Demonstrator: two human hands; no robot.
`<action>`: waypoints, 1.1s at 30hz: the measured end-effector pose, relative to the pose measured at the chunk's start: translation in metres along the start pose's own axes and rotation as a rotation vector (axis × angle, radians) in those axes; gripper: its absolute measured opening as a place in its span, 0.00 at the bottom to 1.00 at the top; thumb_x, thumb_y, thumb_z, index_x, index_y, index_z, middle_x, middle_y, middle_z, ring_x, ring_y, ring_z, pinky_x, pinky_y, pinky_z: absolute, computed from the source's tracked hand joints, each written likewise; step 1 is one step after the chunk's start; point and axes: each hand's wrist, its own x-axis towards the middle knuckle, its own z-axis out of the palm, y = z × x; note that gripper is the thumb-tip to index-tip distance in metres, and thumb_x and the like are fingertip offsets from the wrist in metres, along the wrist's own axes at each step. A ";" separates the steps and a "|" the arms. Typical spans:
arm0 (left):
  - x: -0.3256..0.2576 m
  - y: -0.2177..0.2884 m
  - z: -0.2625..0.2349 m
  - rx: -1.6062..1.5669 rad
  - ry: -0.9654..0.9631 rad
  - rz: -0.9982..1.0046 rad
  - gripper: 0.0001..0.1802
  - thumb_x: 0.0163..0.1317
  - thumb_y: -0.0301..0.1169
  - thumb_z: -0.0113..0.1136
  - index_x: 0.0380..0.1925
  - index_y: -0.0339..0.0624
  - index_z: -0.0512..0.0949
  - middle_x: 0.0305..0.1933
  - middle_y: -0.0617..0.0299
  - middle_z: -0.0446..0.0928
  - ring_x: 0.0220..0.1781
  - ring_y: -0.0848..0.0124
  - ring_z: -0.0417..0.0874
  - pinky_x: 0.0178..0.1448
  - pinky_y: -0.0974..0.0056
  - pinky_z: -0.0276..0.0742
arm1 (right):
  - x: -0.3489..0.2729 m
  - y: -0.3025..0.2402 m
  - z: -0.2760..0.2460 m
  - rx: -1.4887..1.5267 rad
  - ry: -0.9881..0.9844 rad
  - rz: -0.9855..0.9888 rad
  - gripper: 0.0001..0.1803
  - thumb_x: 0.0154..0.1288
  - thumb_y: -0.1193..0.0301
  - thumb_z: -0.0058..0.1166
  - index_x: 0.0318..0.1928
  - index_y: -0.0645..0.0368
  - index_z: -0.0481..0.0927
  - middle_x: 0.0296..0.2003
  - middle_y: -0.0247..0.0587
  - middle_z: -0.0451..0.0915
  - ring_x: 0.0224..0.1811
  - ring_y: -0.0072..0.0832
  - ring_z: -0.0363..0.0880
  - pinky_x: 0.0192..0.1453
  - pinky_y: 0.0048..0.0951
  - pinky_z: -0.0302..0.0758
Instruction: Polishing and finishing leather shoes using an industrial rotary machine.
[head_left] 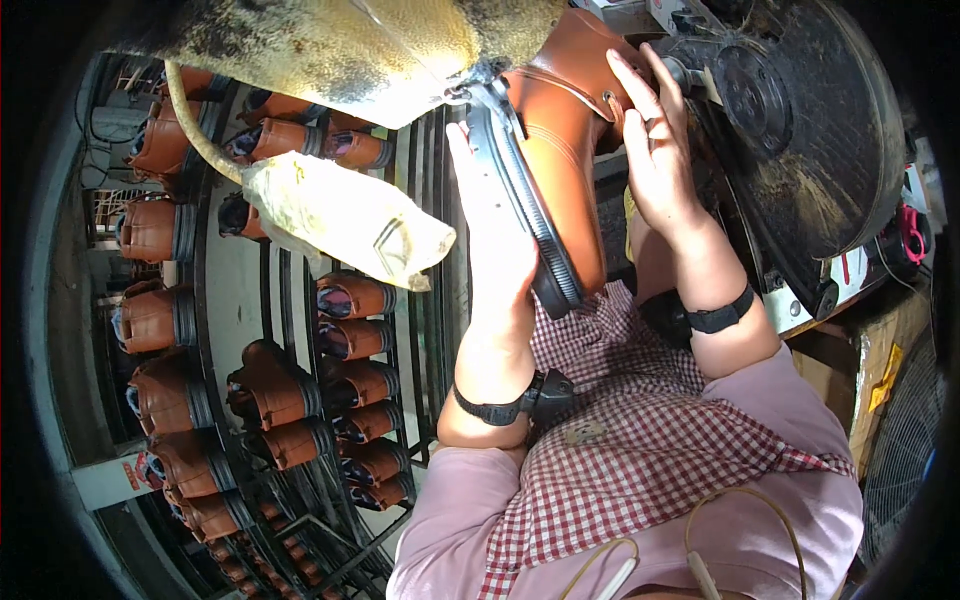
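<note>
A brown leather boot [560, 140] with a thick black ribbed sole [530, 215] is held tilted between my two hands, its sole facing left. My left hand [495, 225], overexposed by bright light, presses along the sole from the left. On the other side, my right hand [655, 155] lies against the boot's upper near the ankle, its fingers stretched along the leather. The sole's upper edge meets a small metal part [485, 92] under a large worn machine head [350, 50]. What happens at that contact point is too small to make out.
A pale wrapped lamp [345, 215] hangs on a bent stalk left of my hands. Racks with several brown boots [155, 230] stand at the left. At the right is a big dark machine wheel [820, 130], with pink-handled scissors [912, 235] and a fan [905, 470] beyond.
</note>
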 end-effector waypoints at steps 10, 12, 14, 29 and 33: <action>0.039 -0.002 -0.009 -0.083 -0.119 -0.193 0.35 0.70 0.48 0.47 0.70 0.44 0.52 0.65 0.59 0.65 0.62 0.70 0.70 0.66 0.64 0.67 | 0.013 0.019 0.000 -0.195 -0.006 -0.148 0.29 0.57 0.80 0.53 0.60 0.43 0.76 0.64 0.43 0.69 0.63 0.47 0.66 0.67 0.43 0.63; 0.048 -0.005 -0.012 -0.086 -0.119 -0.192 0.30 0.72 0.47 0.44 0.67 0.43 0.58 0.60 0.59 0.70 0.58 0.71 0.75 0.63 0.65 0.70 | 0.017 0.024 0.002 -0.290 -0.025 -0.187 0.27 0.55 0.80 0.57 0.56 0.46 0.78 0.60 0.38 0.73 0.63 0.46 0.67 0.65 0.45 0.66; 0.053 -0.011 -0.015 -0.161 -0.121 -0.157 0.26 0.72 0.48 0.42 0.60 0.42 0.66 0.53 0.59 0.75 0.53 0.71 0.78 0.61 0.64 0.73 | 0.018 0.023 -0.002 -0.272 -0.049 -0.180 0.26 0.54 0.79 0.58 0.55 0.48 0.78 0.57 0.39 0.74 0.61 0.45 0.69 0.64 0.45 0.67; 0.050 0.027 -0.004 0.870 -0.037 0.535 0.17 0.72 0.36 0.42 0.48 0.31 0.70 0.43 0.53 0.72 0.45 0.64 0.72 0.53 0.63 0.69 | -0.008 -0.059 -0.067 -0.418 -0.419 0.134 0.11 0.60 0.69 0.56 0.43 0.54 0.80 0.39 0.40 0.81 0.43 0.42 0.78 0.46 0.42 0.74; 0.048 0.050 0.003 1.136 -0.202 0.358 0.16 0.71 0.30 0.40 0.50 0.28 0.70 0.47 0.45 0.71 0.51 0.54 0.72 0.60 0.58 0.66 | -0.006 -0.083 -0.090 -0.382 -0.452 0.045 0.16 0.59 0.68 0.58 0.48 0.55 0.81 0.39 0.42 0.80 0.42 0.42 0.77 0.43 0.41 0.73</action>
